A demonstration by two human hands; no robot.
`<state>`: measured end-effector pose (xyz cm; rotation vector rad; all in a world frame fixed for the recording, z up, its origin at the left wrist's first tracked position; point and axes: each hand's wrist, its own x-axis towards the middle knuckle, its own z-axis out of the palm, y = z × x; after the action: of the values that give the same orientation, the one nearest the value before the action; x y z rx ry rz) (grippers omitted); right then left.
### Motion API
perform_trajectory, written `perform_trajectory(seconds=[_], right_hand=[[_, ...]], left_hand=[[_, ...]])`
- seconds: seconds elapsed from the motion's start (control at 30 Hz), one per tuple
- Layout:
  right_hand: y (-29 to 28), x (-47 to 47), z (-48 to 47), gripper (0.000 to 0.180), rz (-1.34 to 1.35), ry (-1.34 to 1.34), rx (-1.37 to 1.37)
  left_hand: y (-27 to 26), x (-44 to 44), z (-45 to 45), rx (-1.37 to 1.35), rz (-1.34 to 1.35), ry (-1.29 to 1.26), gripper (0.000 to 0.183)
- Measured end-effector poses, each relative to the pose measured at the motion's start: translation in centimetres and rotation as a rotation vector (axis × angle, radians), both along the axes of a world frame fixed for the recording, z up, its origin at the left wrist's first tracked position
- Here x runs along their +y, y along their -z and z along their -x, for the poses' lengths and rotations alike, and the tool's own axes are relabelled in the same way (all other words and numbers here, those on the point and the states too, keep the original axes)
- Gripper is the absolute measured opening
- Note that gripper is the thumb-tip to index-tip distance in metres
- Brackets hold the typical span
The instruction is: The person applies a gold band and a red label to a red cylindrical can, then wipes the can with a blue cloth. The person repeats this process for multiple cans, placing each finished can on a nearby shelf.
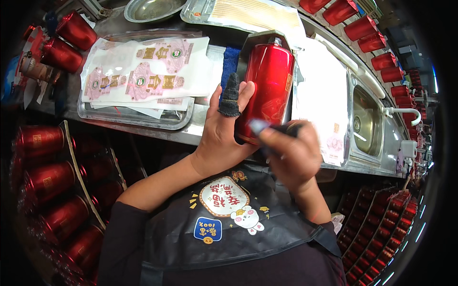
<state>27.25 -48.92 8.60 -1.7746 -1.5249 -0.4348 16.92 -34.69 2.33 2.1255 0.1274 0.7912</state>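
A glossy red bottle lies tilted in an angled metal holder, its neck pointing away from me. My left hand is against the bottle's left side and near end, with a black knitted cover on one finger. In my right hand is a dark tool with a pale tip, blurred, over the bottle's near end; what kind it is I cannot tell. A blue cloth lies left of the holder. Sheets of pink and gold printed decals lie on a tray at the left.
Right of the bottle is a tray with white sheets, then a steel sink with a white tap. A metal bowl and a tray of striped sheets stand behind. Red bottles fill racks below and line the back edge.
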Motion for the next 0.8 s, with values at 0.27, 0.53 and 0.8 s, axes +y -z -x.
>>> perform_trajectory(seconds=[0.27, 0.53, 0.8], right_hand=[[0.6, -0.8, -0.9, 0.02, 0.069, 0.074, 1.005], [1.3, -0.5, -2.8, 0.024, 0.128, 0.058, -0.216], [-0.1, 4.2, -8.6, 0.017, -0.229, 0.23, 0.383]], left_hand=[[0.3, -0.1, 0.4, 0.057, 0.067, 0.022, 0.102], [0.1, 0.6, 0.9, 0.15, 0.172, 0.069, 0.103], [-0.2, 1.0, 0.8, 0.151, -0.001, 0.069, 0.113]])
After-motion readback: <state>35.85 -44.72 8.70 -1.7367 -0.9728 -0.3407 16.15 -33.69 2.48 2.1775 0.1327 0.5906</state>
